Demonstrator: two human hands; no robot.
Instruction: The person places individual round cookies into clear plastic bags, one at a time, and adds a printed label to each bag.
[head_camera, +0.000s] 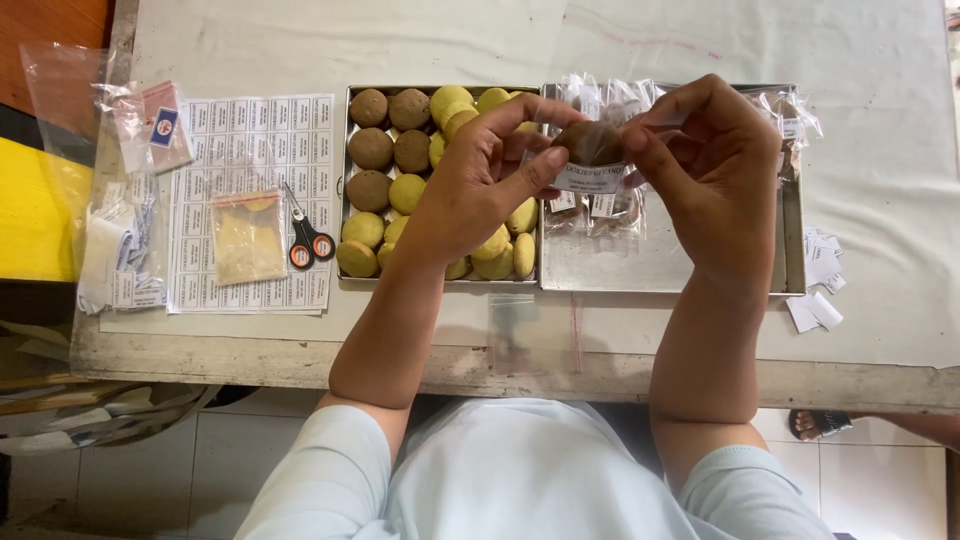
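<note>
Cookie packet: brown round cookie in a clear wrapper (592, 148), pinched between both hands, held up over the gap between the two trays, label strip facing the camera.
Left hand: (487, 175) fingers curled, thumb and forefinger clamped on the packet's left edge; wrist cocked up, forearm running down-left to the table edge.
Right hand: (706, 160) thumb and fingertips gripping the packet's right side, fingers arched over the top; forearm near vertical in frame.
Why held so: my read, both grips sit at the wrapper's edges so the middle and its label stay visible and flat.
Left tray: metal tray (346, 180) packed with bare cookies, brown ones (372, 149) at the left, yellow-green ones (406, 192) to the right; just under the left hand, close reach.
Right tray: metal tray (660, 268) with wrapped packets (620, 100) at the far end, near half bare.
Sticker sheet: (250, 130) left of the trays, scissors (305, 240) and a small bag (247, 237) lying on it.
Paper scraps: (820, 285) right of the right tray.
</note>
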